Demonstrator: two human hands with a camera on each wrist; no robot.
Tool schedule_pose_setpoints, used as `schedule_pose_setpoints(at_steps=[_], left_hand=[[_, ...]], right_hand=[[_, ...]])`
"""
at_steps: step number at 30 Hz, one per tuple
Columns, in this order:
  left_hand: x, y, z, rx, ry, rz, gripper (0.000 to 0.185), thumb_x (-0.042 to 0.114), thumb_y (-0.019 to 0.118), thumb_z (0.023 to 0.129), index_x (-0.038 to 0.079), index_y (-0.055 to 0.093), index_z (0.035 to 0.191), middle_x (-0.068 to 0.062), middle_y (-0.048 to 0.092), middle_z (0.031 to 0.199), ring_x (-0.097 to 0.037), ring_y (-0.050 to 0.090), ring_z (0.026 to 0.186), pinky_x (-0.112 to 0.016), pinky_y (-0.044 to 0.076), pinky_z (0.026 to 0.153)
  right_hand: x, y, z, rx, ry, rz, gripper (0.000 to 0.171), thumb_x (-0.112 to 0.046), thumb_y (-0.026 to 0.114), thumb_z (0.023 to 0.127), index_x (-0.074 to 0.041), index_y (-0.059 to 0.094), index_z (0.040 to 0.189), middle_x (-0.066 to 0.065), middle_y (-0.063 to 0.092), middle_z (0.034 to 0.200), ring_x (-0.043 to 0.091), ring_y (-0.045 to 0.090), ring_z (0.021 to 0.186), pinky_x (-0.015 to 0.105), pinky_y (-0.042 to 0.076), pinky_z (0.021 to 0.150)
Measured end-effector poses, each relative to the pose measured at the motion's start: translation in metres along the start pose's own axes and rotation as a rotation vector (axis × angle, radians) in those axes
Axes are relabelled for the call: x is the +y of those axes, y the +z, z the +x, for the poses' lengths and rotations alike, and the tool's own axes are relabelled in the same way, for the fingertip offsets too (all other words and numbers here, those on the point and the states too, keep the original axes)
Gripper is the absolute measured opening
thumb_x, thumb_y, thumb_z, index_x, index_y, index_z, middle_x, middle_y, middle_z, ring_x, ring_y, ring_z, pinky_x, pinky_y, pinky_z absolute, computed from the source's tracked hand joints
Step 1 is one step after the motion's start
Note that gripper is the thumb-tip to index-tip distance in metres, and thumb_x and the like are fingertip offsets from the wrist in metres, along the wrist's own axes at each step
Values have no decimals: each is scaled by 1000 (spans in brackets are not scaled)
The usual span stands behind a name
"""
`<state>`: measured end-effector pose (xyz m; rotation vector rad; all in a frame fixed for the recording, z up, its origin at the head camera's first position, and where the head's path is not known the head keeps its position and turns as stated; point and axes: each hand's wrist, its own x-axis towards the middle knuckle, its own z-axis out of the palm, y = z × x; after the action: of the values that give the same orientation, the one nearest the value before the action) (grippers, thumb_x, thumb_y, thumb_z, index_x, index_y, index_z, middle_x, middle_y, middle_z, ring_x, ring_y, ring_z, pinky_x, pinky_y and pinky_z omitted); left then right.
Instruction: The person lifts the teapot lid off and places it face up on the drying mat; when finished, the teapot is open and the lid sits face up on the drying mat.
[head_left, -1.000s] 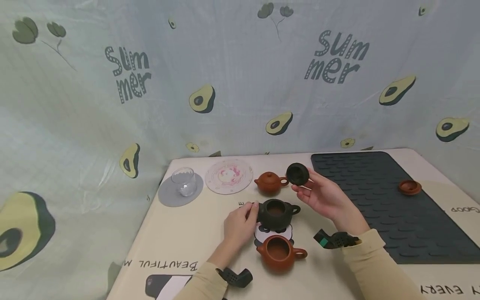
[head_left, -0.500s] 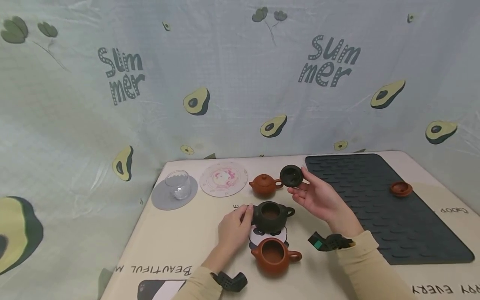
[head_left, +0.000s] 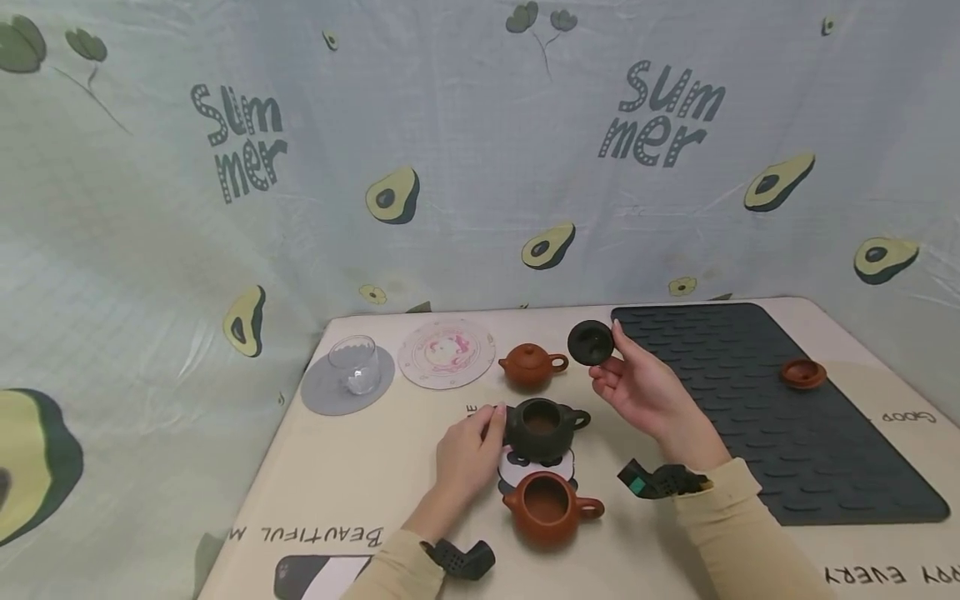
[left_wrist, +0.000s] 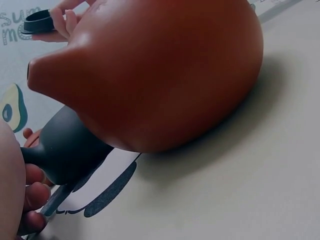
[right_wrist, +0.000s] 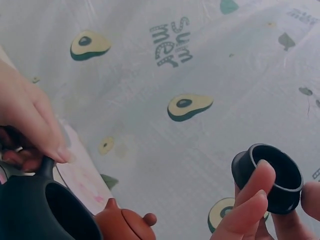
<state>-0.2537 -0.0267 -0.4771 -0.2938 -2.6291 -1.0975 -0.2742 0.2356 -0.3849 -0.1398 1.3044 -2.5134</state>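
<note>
Count: three small clay teapots. One dark green-black round teapot, lidless, sits on a panda-print coaster. One open red-brown teapot stands just in front of it, nearest the person. One smaller lidded red-brown teapot stands behind. Two loose lids: a dark round lid and a red-brown lid on the dark ribbed mat. One clear glass cup on a grey round coaster; one pink patterned coaster.

Left hand: fingers curled, gripping the dark teapot's spout side. Right hand: palm up, fingertips pinching the dark lid, raised above the table, right of the lidded teapot.
</note>
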Motion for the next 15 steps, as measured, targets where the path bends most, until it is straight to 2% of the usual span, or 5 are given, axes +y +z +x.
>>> schedule_pose_setpoints(at_steps=[5,10,15], left_hand=[[0,2,-1,-11,-9,0,38,43,45,108,24,58,79,7,53,68,-18,52,69,-34,38,64],[1,1,1,-8,-22,-10,38,44,45,108,23,60,80,7,54,69,-19,52,70,-35,38,65],[2,1,5,-20,-23,-14,38,44,45,108,23,59,80,6,53,68,-19,52,70,-35,38,65]], right_hand=[[3,-1,-1,-10,19,2,25,-41,45,109,-20,59,113,1,56,97,14,51,81,25,46,76],[3,2,1,-17,-3,-65,21,-35,48,110,-18,48,123,0,49,101,13,45,80,26,42,74],[2,3,1,-17,-56,-109,12,-22,51,109,-15,52,119,-2,50,100,12,45,76,26,40,70]])
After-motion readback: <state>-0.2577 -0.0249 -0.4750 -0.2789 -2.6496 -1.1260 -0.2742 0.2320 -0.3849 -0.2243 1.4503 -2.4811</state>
